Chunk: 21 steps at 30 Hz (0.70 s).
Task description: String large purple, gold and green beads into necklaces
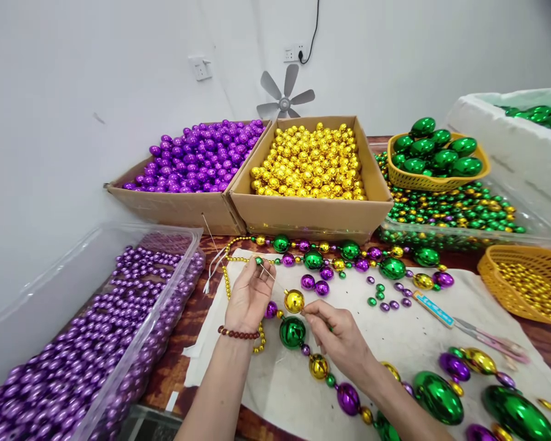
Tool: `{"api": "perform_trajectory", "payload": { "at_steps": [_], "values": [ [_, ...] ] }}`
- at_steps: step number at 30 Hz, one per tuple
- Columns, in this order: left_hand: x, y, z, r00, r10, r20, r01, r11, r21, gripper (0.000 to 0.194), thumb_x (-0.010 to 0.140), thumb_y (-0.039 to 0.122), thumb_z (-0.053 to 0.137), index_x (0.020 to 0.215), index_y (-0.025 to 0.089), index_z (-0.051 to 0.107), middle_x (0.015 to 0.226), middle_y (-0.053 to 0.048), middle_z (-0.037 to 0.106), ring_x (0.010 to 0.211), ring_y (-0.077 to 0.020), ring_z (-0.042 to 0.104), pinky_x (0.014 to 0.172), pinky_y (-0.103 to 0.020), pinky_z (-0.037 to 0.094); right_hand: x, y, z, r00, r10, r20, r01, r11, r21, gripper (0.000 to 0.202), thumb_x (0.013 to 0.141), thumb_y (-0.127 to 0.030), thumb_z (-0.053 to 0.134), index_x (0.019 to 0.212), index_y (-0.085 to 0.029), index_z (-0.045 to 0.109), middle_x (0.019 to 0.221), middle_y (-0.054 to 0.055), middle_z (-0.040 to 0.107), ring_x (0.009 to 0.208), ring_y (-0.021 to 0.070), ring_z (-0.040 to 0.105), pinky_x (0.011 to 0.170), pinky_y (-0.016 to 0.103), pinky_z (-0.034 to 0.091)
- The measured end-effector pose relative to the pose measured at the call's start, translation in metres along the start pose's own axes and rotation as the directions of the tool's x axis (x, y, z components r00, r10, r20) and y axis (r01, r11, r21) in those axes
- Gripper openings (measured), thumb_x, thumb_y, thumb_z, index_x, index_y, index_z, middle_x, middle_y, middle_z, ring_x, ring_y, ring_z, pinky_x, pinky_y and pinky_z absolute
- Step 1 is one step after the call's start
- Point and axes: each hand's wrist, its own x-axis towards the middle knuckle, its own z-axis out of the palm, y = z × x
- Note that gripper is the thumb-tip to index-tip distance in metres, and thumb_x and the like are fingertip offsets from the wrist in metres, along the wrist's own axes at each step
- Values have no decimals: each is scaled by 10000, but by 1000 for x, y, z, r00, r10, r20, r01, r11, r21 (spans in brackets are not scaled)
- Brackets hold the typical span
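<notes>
My left hand (251, 293), wearing a brown bead bracelet (239, 333), is closed with a small green bead (258, 261) at its fingertips. A thin pale thread runs from these fingers toward a shiny gold bead (294, 301). At that bead's right edge, the fingertips of my right hand (338, 335) are pinched together. Below the hands lies a strand with a large green bead (292, 332), a gold bead (319, 366) and a purple bead (348, 399). Two loose purple beads (314, 285) rest on the white cloth (349, 300) behind.
Boxes of purple beads (197, 156) and gold beads (310, 162) stand at the back. A clear bin (165, 275) borders the left. Right are a yellow basket (487, 269), scissors (491, 340) and a blue-and-yellow cutter (434, 309). Finished-looking strands (313, 260) lie across the cloth's far edge.
</notes>
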Motion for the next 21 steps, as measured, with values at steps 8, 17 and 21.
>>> {"api": "perform_trajectory", "payload": {
  "at_steps": [8,17,21],
  "values": [
    [4,-3,-4,1000,23,-18,-23,1000,5,132,906,86,518,820,112,615,780,-54,675,714,-107,666,762,-267,581,1,1,2,999,-47,-27,45,997,-66,185,962,-241,417,868,-204,572,545,-58,426,456,89,416,476,201,323],
    [4,-8,-11,998,51,47,-54,996,67,121,877,89,558,943,130,651,861,-57,685,792,-141,678,823,-317,566,4,8,12,999,-3,-47,2,1000,-26,190,974,-289,409,950,-214,583,557,-52,509,464,98,506,478,189,389],
    [-10,-21,-12,988,29,151,-55,983,175,203,838,135,629,1040,146,651,950,-65,669,891,-171,661,764,-279,552,18,5,18,997,-1,-81,6,998,67,256,957,-270,431,1189,-229,531,647,-48,610,477,108,584,510,205,465]
  ]
}}
